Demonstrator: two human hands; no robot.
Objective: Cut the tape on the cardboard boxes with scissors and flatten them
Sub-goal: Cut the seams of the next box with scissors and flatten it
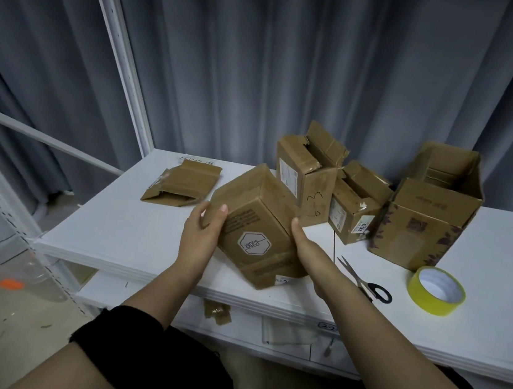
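A closed brown cardboard box (258, 223) with a hexagon label is tilted above the white table (122, 226), held between both hands. My left hand (203, 236) grips its left side, thumb on the front face. My right hand (305, 248) grips its right side, fingers hidden behind the box. Black-handled scissors (364, 282) lie on the table just right of my right wrist, partly hidden by the arm. A flattened box (182, 183) lies at the back left.
Three opened boxes stand at the back right: a tall one (305, 181), a small one (355, 209) and a large one (431, 209). A yellow tape roll (437, 291) sits near the scissors. White shelf posts (121, 48) rise at left.
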